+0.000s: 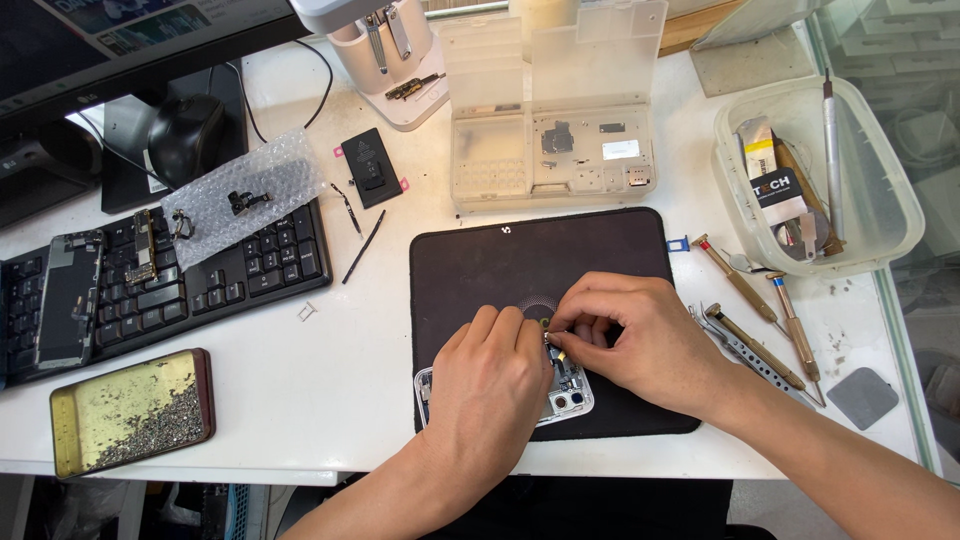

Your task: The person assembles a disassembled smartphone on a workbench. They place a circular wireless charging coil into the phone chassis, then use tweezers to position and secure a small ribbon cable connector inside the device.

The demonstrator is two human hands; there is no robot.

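An opened phone [570, 395] with its camera lenses showing lies on a black work mat [520, 265], near the mat's front edge. My left hand [490, 385] lies flat over the phone and covers most of it. My right hand [635, 335] comes in from the right with its fingertips pinched together over the phone's inner parts, just beside the left hand's fingers. Whatever sits between the pinched fingers is too small to make out.
Several screwdrivers [745, 290] and tweezers [745, 350] lie right of the mat. A clear tub [900, 215] of tools stands at far right, an open parts box [550, 150] behind the mat. Left are a keyboard [250, 265] with bubble wrap, a phone frame [65, 300] and a tin [130, 410] of small screws.
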